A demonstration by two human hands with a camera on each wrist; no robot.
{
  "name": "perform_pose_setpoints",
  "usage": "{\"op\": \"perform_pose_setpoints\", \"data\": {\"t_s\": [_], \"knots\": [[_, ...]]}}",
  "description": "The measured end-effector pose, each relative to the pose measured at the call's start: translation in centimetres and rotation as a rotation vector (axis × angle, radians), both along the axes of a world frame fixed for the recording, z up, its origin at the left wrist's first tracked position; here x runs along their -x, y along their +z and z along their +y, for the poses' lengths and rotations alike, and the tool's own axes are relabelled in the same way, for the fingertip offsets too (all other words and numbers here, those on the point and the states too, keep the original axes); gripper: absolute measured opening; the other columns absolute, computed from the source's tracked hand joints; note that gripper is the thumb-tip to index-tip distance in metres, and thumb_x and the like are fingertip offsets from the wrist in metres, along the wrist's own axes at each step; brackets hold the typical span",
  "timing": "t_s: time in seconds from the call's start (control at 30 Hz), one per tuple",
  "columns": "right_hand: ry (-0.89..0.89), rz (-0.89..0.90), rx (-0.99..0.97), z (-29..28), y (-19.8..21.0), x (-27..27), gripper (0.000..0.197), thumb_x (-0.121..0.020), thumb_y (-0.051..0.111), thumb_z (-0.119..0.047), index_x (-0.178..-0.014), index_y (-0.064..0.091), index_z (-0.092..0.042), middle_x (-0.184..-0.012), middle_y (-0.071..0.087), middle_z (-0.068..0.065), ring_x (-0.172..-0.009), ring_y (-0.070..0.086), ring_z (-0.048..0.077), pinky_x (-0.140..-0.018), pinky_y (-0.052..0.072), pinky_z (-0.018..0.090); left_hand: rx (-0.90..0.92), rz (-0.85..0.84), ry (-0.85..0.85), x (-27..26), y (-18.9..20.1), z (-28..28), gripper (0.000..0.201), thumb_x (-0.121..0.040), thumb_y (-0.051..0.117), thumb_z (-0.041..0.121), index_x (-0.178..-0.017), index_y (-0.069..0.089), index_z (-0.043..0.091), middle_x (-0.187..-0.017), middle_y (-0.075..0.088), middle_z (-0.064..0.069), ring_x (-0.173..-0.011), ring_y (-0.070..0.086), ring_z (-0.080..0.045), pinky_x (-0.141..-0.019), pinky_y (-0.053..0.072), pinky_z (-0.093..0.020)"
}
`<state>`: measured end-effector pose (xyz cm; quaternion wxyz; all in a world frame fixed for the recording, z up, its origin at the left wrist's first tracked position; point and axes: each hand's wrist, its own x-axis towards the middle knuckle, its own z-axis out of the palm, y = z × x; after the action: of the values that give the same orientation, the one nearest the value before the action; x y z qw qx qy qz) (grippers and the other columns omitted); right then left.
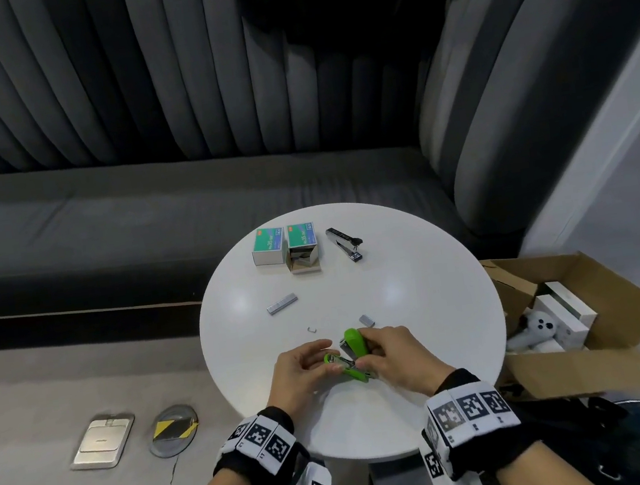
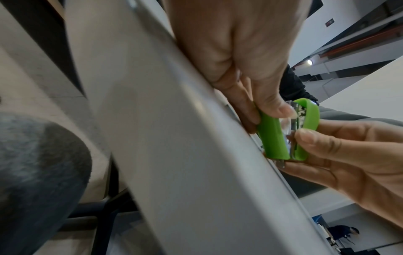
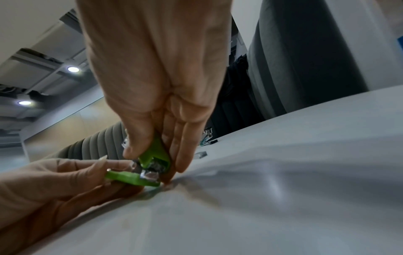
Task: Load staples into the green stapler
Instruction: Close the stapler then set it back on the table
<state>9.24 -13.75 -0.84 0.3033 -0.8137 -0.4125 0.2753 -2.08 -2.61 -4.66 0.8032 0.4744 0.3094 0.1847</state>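
Note:
The green stapler (image 1: 353, 349) lies open on the near part of the white round table (image 1: 416, 278), its lid swung up from the base. My left hand (image 1: 336, 362) pinches the front of the base and metal magazine between thumb and fingers. My right hand (image 1: 369, 351) grips the raised green lid. In the left wrist view my left hand (image 2: 268, 112) and right hand (image 2: 305, 148) both pinch the stapler (image 2: 274, 138). In the right wrist view my right hand (image 3: 150, 151) holds the lid up while my left hand (image 3: 102, 170) holds the base of the stapler (image 3: 128, 177). I cannot tell whether staples sit in the magazine.
A long staple strip (image 1: 282, 303), a short strip (image 1: 367, 320) and a single staple (image 1: 312, 328) lie beyond my hands. At the far side are a shut staple box (image 1: 268, 245), an open one (image 1: 303, 248) and a black-and-silver stapler (image 1: 345, 244). A cardboard box (image 1: 563, 312) stands on the floor to the right.

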Motion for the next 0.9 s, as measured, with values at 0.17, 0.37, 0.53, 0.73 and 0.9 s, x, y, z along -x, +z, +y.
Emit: {"op": "perform_pose_setpoints", "data": {"t_s": [0.17, 0.37, 0.53, 0.73, 0.9], "knots": [[0.045, -0.016, 0.062, 0.4, 0.4, -0.1, 0.007, -0.083, 0.06, -0.011, -0.081, 0.055, -0.014, -0.068, 0.051, 0.001, -0.066, 0.045, 0.016, -0.055, 0.033, 0.015, -0.036, 0.03, 0.006, 0.1, -0.3, 0.1, 0.037, -0.063, 0.065, -0.021, -0.099, 0.059, -0.011, -0.083, 0.062, -0.024, -0.077, 0.06, -0.033, -0.071, 0.055, -0.036], [0.105, -0.053, 0.121, 0.8, 0.7, -0.6, 0.007, -0.083, 0.059, -0.011, -0.088, 0.059, -0.006, -0.084, 0.053, 0.007, -0.082, 0.043, 0.017, -0.06, 0.032, 0.02, -0.048, 0.053, 0.025, 0.1, -0.9, 0.2, 0.04, -0.053, 0.082, 0.001, -0.09, 0.069, 0.002, -0.093, 0.065, -0.033, -0.093, 0.061, -0.049, -0.097, 0.043, -0.061], [0.153, -0.12, 0.14, 1.1, 1.0, -0.6, 0.005, -0.084, 0.059, -0.013, -0.084, 0.054, -0.016, -0.086, 0.048, 0.007, -0.081, 0.042, 0.021, -0.054, 0.026, 0.016, -0.041, 0.072, 0.022, 0.0, -1.0, 0.1, 0.046, -0.045, 0.084, 0.005, -0.088, 0.07, 0.003, -0.096, 0.063, -0.036, -0.099, 0.056, -0.057, -0.095, 0.043, -0.065], [0.187, -0.162, 0.195, 1.4, 1.3, -0.5, 0.011, -0.084, 0.059, -0.014, -0.083, 0.049, -0.019, -0.088, 0.044, 0.006, -0.083, 0.041, 0.023, -0.065, 0.031, 0.029, -0.046, 0.071, 0.004, 0.4, -0.1, 0.0, 0.04, -0.061, 0.07, -0.018, -0.099, 0.061, -0.011, -0.095, 0.06, -0.035, -0.09, 0.058, -0.047, -0.095, 0.042, -0.064], [0.202, -0.158, 0.227, 1.6, 1.2, -0.5, 0.009, -0.084, 0.059, -0.014, -0.092, 0.057, -0.013, -0.091, 0.049, 0.012, -0.101, 0.049, 0.03, -0.075, 0.037, 0.032, -0.064, 0.068, 0.015, 0.4, -0.4, 0.1, 0.039, -0.059, 0.074, -0.013, -0.096, 0.064, -0.006, -0.095, 0.062, -0.035, -0.092, 0.06, -0.049, -0.095, 0.044, -0.063]]}}
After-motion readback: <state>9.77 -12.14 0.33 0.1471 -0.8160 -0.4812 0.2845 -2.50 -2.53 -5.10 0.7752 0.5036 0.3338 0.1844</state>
